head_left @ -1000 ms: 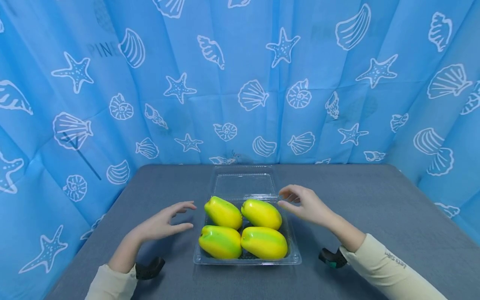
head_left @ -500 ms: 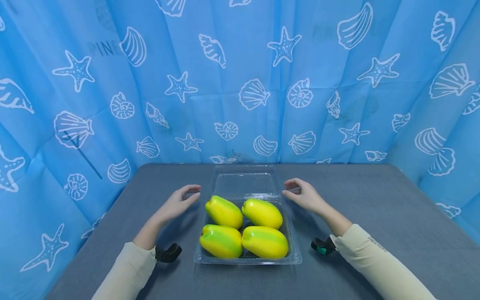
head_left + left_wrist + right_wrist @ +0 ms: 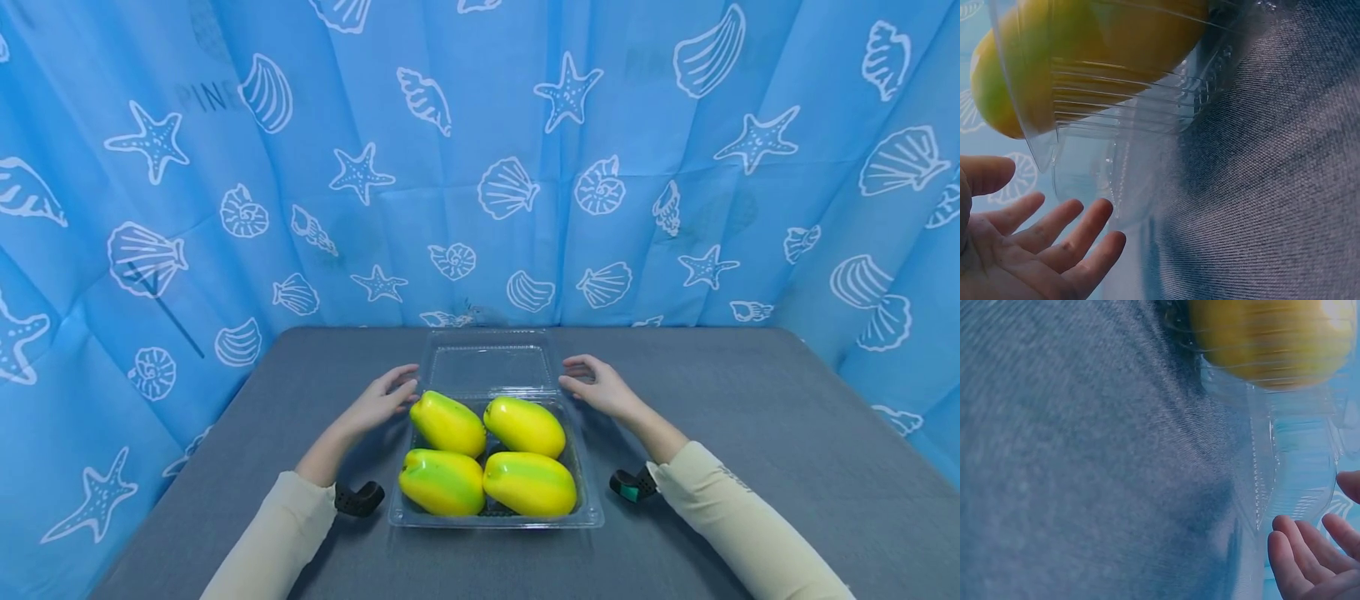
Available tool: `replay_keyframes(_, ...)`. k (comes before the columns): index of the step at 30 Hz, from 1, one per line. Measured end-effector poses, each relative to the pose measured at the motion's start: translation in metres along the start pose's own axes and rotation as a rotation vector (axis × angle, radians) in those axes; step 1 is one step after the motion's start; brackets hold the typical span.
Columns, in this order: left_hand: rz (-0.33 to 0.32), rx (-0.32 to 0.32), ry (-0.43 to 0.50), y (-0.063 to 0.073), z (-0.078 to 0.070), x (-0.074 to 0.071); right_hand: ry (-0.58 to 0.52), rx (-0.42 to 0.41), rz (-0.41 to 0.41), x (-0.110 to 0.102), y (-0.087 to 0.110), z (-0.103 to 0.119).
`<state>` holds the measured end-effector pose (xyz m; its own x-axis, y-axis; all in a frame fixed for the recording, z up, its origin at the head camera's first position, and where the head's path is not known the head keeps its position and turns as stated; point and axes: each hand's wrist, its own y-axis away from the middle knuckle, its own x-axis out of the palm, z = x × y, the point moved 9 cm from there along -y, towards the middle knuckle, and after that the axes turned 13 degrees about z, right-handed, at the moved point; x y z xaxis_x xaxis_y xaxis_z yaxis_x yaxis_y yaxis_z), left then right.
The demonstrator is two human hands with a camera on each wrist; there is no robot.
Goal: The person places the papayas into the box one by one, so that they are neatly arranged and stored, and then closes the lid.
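Observation:
A clear plastic clamshell box (image 3: 495,523) stands on the grey table, its lid (image 3: 487,368) folded back flat behind it. Several smooth yellow-green fruits like mangoes (image 3: 528,483) lie in its base in two rows. My left hand (image 3: 375,402) is at the box's back left corner, beside the hinge. In the left wrist view its fingers (image 3: 1094,225) are spread, the palm bare, just below the box wall. Opposite, my right hand (image 3: 606,393) is at the lid's right side near the hinge. The right wrist view shows its fingers (image 3: 1300,550) loosely bent, holding nothing, near the lid's edge.
A grey cloth covers the table (image 3: 697,375). Behind and along both sides hangs a blue curtain (image 3: 465,125) printed with white shells and starfish. Black wrist straps (image 3: 360,498) show below both sleeves.
My left hand has moved forward and right, up to the box's back corner. My right hand has shifted slightly forward toward the lid's hinge. The box and fruits stay put.

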<state>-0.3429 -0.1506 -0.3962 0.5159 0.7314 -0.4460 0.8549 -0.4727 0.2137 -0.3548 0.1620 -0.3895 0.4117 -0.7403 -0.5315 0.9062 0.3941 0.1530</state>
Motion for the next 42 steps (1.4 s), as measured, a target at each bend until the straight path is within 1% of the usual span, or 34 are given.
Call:
replay_keyframes(5,-0.004,-0.008,0.004,0.000,0.000,0.001,-0.005,-0.017,-0.003,0.000,-0.001,0.003)
replay_keyframes(11,0.004,-0.009,0.006,0.000,0.000,0.003,0.009,-0.015,-0.018,-0.001,-0.002,0.005)
replay_keyframes(15,-0.010,-0.012,0.012,0.000,0.000,0.002,0.007,-0.016,-0.021,-0.001,-0.002,0.005)
replay_keyframes(18,-0.022,-0.014,0.035,-0.001,0.001,0.001,0.015,-0.016,-0.030,-0.003,-0.002,0.007)
replay_keyframes(23,-0.016,0.003,0.028,0.000,-0.002,0.000,0.029,-0.014,-0.050,-0.004,0.000,0.010)
replay_keyframes(25,-0.010,0.012,0.021,0.000,-0.004,0.000,0.020,-0.013,-0.055,-0.005,0.000,0.011)
replay_keyframes(28,-0.010,0.017,0.038,0.001,-0.005,-0.001,0.001,-0.020,-0.060,-0.005,0.000,0.012)
replay_keyframes(35,-0.044,0.015,0.069,0.001,-0.007,-0.005,-0.021,-0.061,-0.082,-0.009,0.001,0.013)
replay_keyframes(42,-0.079,0.026,0.081,0.002,-0.014,-0.009,-0.006,-0.098,-0.108,-0.012,0.002,0.018)
